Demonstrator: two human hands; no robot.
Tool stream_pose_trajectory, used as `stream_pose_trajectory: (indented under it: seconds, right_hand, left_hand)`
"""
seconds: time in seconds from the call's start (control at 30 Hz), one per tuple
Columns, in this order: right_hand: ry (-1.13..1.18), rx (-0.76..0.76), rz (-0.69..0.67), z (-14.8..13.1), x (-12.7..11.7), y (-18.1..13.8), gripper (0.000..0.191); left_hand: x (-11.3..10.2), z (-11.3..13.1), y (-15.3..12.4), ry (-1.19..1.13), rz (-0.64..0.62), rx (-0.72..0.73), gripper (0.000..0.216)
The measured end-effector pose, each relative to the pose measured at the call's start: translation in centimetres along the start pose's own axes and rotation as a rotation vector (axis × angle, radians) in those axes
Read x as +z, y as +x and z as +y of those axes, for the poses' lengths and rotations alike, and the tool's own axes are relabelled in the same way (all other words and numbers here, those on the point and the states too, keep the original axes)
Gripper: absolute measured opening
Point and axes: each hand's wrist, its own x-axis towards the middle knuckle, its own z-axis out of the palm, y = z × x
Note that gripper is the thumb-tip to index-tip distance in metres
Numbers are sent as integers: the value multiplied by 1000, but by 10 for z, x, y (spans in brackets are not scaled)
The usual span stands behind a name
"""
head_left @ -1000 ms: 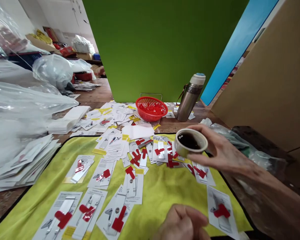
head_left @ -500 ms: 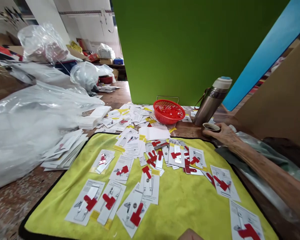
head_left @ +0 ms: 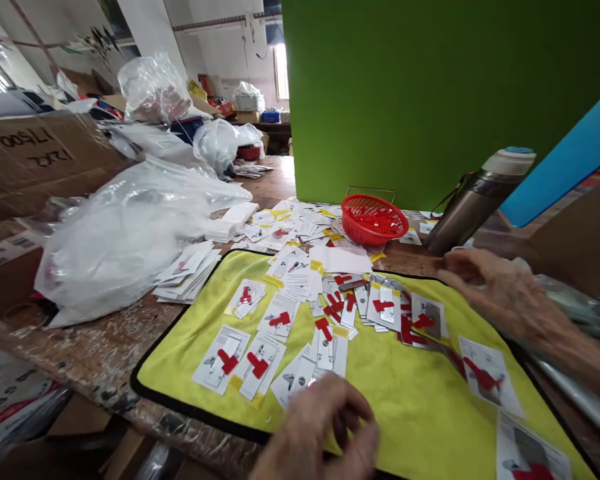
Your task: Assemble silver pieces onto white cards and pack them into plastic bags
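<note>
- Yellow microfibre mat [head_left: 395, 387] with black piping sits on a worn, paint-speckled wooden table [head_left: 80, 340]. It's covered in white printed cards, most with a red T-shaped tape strip, and they're piled thickest toward the mat's far edge, middle to right.
- Left hand [head_left: 315, 427] is at the mat's near edge, fingers spread and loosely curled, not pinching anything visible. Closest is a tilted card [head_left: 293, 380] just ahead of it, long axis running near-left to far-right. Can't tell if they're touching.
- Right hand [head_left: 505, 293] is by the mat's far right corner, fingers spread and pointing left, nothing pinched. A card [head_left: 427, 317] lies just left of the fingertips, long axis roughly far-to-near, and this hand is clearly the nearer one.
- Steel vacuum flask [head_left: 473, 207] stands just past the right hand, off the mat, and a red plastic basket [head_left: 373, 223] sits beyond the far edge.
- Clear plastic bags [head_left: 130, 247] and a stack of cards [head_left: 187, 270] lie left of the mat.
- Writing: a cardboard box [head_left: 35, 150] has marker that looks like "12X2" and "17500". Card print is too small to read, and no brand shows.
</note>
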Motion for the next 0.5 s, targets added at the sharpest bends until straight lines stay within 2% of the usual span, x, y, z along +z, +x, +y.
stream_pose_trajectory:
  seconds: [0.1, 0.17, 0.23, 0.33, 0.5]
  right_hand:
    - [161, -249, -187, -42, 9, -31, 25]
    - [165, -309, -255, -65, 21, -55, 23]
    - [155, -341, -306, -79, 36, -80, 23]
    - [148, -363, -271, -86, 55, -111, 24]
    - [99, -322, -167, -85, 69, -134, 27]
  left_hand:
    - [-39, 9, 21, 247, 196, 50, 18]
    - [-60, 13, 31, 421, 353, 62, 18]
    - [-72, 12, 33, 534, 443, 57, 17]
    - [-72, 2, 27, 612, 411, 25, 20]
    - [-49, -18, 14, 742, 323, 2, 16]
